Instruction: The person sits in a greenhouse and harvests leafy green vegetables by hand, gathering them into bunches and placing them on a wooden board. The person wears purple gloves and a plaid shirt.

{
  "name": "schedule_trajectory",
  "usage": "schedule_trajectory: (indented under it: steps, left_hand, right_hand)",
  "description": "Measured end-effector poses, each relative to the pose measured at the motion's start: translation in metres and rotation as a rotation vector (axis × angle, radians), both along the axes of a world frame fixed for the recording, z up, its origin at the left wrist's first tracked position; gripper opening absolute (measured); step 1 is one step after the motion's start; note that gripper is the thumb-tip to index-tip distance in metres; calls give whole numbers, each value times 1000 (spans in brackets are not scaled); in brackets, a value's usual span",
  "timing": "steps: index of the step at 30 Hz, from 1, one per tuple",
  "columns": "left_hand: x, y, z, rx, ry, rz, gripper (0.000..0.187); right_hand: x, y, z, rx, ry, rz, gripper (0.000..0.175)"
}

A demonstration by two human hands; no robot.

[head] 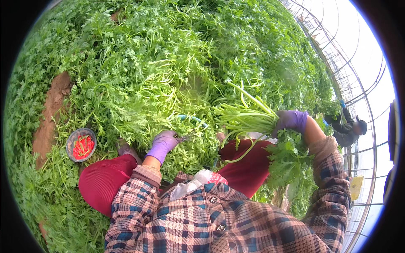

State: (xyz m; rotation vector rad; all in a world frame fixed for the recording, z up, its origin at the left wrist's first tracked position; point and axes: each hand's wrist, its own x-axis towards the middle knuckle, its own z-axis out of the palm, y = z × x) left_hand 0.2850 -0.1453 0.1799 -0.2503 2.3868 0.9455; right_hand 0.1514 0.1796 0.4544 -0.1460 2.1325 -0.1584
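My right hand, in a purple glove, grips a thick bunch of leafy greens with lobed leaves. Its pale stem ends fan out to the left, and its leaves hang below my wrist. In a matching glove, my left hand is low over the plants between my knees. Thin dark strands stick out from its fingertips; what they belong to is too small to tell. Just beyond them, part of a blue curved rim or band shows among the leaves.
A dark round bowl holding small red pieces sits left of my knee. Dense leafy plants spread ahead, with bare soil at left. Another person bends over the crop at right, by the greenhouse frame.
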Motion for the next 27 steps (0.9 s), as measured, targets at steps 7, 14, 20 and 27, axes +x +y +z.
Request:
schedule_trajectory:
  steps: [7, 14, 20, 27]
  left_hand:
    - [-4, 46, 65, 350, -206, -414, 72]
    - [-2, 57, 107, 1777, -130, 178, 89]
    - [-23, 20, 166, 1924, 240, 367, 84]
    - [-41, -9, 221, 1787, 359, 284, 66]
  right_hand:
    - [-2, 6, -20, -547, 50, 205, 16]
    - [30, -48, -40, -607, -147, -199, 22]
    - [62, -111, -67, -937, -369, -147, 56]
    - [45, -136, -76, -1187, -351, -42, 81]
